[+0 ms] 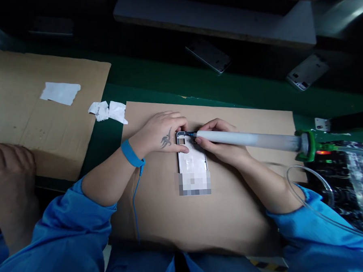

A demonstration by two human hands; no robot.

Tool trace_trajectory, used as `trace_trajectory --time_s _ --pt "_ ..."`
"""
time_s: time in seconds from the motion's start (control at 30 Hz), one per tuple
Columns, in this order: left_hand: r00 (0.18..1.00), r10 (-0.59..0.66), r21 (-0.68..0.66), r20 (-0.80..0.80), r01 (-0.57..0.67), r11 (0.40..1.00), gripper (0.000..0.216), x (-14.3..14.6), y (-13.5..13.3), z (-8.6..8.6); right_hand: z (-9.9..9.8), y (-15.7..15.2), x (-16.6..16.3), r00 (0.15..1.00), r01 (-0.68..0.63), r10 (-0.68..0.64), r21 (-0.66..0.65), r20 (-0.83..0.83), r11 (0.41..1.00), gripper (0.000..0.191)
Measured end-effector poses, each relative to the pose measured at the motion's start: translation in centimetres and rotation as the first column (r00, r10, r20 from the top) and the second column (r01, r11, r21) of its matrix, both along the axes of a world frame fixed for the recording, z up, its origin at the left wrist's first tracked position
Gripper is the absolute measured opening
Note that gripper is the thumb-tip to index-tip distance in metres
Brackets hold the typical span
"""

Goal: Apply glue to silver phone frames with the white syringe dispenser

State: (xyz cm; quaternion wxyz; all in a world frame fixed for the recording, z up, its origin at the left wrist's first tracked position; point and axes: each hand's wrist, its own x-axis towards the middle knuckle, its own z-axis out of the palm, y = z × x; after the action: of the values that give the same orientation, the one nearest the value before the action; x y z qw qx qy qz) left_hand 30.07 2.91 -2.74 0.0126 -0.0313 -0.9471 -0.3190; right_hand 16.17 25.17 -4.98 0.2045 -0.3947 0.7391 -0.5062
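The left hand point(158, 133) lay half closed over the upper end of a metal smartphone frame point(192, 161), its fingers pressing the frame flat on a cardboard sheet point(234, 218). The frame's lower end was blurred out. The right hand point(220, 144) gripped a dispensing syringe point(245, 138) in a closed pen hold, with the blue tip at the frame's top edge. A blue antistatic wrist strap point(131, 153) encircled the left wrist. Clear tubing point(305, 178) curved beside the right forearm.
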Motion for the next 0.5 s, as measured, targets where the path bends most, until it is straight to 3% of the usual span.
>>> trace_trajectory --time_s 0.5 --pt "1.000 0.000 0.009 -0.003 0.000 1.000 0.056 0.06 0.01 -0.05 -0.04 0.11 -0.17 0.998 -0.034 0.034 0.004 0.050 0.999 0.035"
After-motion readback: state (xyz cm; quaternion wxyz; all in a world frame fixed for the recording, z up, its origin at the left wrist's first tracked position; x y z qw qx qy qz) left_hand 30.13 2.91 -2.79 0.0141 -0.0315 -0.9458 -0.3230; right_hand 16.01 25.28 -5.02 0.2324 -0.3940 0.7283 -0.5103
